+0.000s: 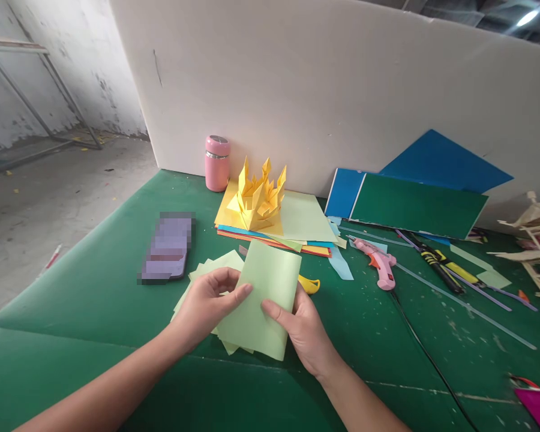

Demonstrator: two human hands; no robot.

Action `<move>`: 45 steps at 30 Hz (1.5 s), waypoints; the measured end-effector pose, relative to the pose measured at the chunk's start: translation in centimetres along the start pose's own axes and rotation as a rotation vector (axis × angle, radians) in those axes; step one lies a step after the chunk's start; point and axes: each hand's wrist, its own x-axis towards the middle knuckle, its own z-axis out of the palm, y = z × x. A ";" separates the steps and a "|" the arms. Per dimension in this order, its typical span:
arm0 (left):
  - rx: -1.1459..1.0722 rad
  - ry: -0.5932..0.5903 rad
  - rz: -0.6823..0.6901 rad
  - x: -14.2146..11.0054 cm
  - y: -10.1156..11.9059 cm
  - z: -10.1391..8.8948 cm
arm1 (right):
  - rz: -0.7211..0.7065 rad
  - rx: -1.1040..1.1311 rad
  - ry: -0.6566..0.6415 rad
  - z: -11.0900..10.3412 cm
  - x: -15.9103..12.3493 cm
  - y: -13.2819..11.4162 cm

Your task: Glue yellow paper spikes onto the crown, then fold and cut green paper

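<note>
A light green sheet of paper, bent over at its right side, is held up between both hands. My left hand is closed on its left edge, thumb on the front face. On the right edge, my right hand grips it with the thumb in front and the fingers behind. Beneath and to the left lie several more light green sheets in a fanned pile. Just behind the held sheet, the handle of yellow scissors shows in part; the rest is hidden.
A folded yellow paper crown stands on stacked coloured paper. A pink flask is behind it; a blurred phone lies left. To the right are a pink glue gun with a cord, glue sticks, cutters and boards.
</note>
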 end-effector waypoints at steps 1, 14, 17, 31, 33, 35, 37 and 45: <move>0.006 0.000 -0.001 0.0 -0.1 0.0 | 0.005 0.004 0.007 -0.1 0.0 0.1; 0.051 -0.020 0.026 0.4 -0.7 -0.2 | -0.008 -0.004 0.055 0.1 0.1 0.1; 0.078 -0.037 0.047 0.5 -0.9 -0.1 | -0.009 -0.013 0.058 0.2 0.0 0.1; 0.414 0.113 0.346 0.1 -0.9 -0.1 | -0.009 0.002 0.049 0.3 0.0 0.0; 0.454 0.104 0.362 0.1 -0.9 -0.1 | -0.017 0.012 0.059 0.4 -0.1 0.0; 0.482 0.101 0.383 0.2 -0.9 -0.2 | -0.023 0.011 0.063 0.4 -0.1 0.0; 0.530 0.103 0.389 0.2 -0.9 -0.3 | -0.022 0.004 0.047 0.4 -0.1 -0.1; 0.777 0.171 0.377 0.8 0.0 -2.0 | -0.215 -0.259 0.066 -0.3 0.4 0.9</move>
